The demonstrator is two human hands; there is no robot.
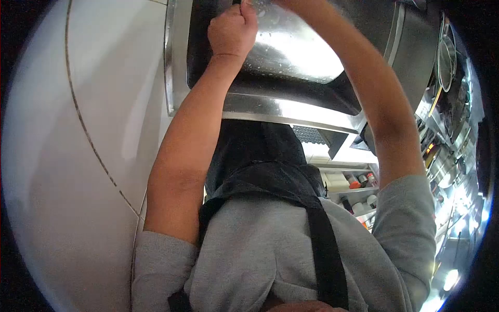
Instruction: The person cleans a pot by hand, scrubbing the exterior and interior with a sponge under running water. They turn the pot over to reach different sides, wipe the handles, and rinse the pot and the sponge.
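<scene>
Head: L hand (234,32) clenched over sink (291,109), poss. on hndl (237,2); R hand unseen, can't tell.

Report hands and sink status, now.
Left hand closed around something dark, mostly out of frame. Right hand beyond top edge. Sink wet inside. Frame edge hides the work.

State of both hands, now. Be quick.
Left hand: closed around a dark thing, cut off by the picture's top edge, so I can't tell what.
Right hand: mostly out of frame; open or closed can't be told.
</scene>
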